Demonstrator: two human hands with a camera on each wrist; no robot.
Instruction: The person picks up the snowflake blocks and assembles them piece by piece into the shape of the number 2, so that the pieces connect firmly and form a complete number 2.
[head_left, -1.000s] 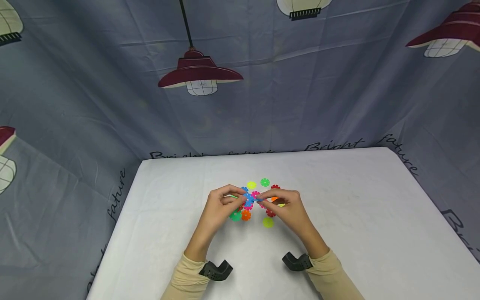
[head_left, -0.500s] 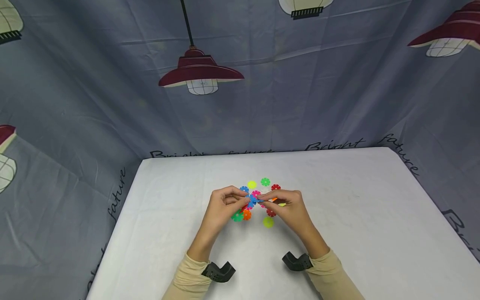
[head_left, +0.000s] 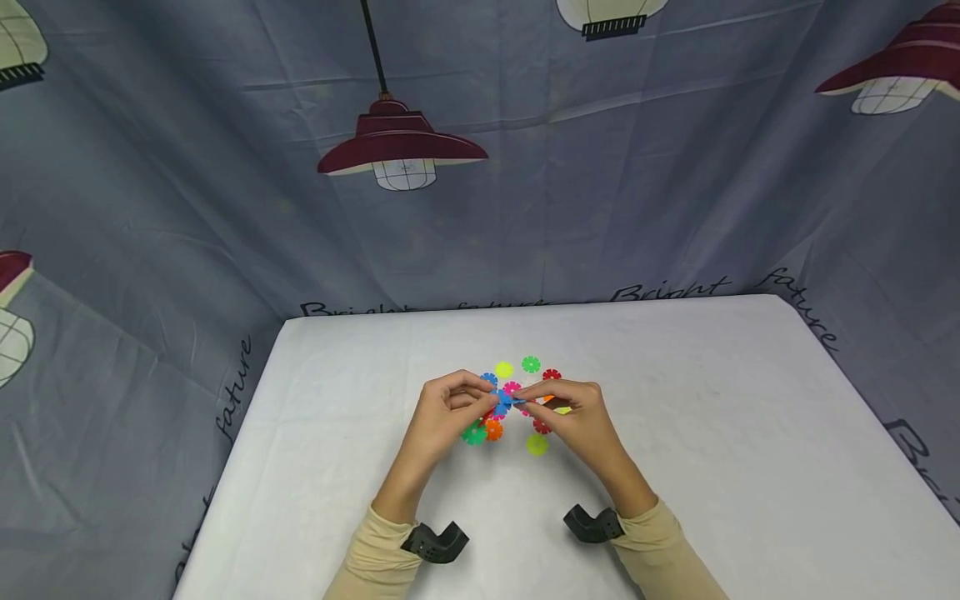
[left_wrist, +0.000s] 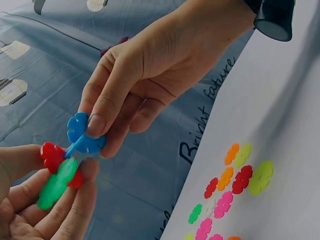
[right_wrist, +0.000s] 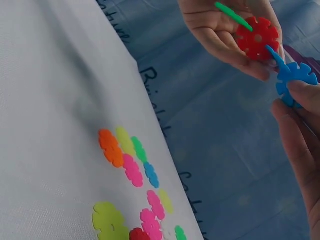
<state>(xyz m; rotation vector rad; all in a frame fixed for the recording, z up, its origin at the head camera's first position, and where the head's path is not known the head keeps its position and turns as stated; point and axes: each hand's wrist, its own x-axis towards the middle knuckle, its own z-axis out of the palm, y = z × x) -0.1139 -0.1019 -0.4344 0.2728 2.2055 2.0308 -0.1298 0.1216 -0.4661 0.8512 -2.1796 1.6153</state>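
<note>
My left hand (head_left: 450,408) grips linked notched plastic discs: a red disc (right_wrist: 257,37), a green disc (left_wrist: 57,185) set across it, and a blue disc (right_wrist: 276,59) seen edge-on. My right hand (head_left: 573,417) pinches another blue disc (right_wrist: 296,77) between thumb and fingers. The two blue discs meet at their edges; how deep the slots engage cannot be made out. Both hands are close together, raised above the table, and their fingers hide parts of the discs.
Loose notched discs lie on the white table (head_left: 337,442) beneath and around the hands, including an orange disc (head_left: 493,429), a yellow disc (head_left: 536,444) and a green disc (head_left: 531,364). A grey printed curtain (head_left: 525,208) hangs behind the table.
My left hand has shifted slightly to the right, and the blue disc by its fingertips has turned and come nearer the right hand's disc. The right hand has barely moved.
</note>
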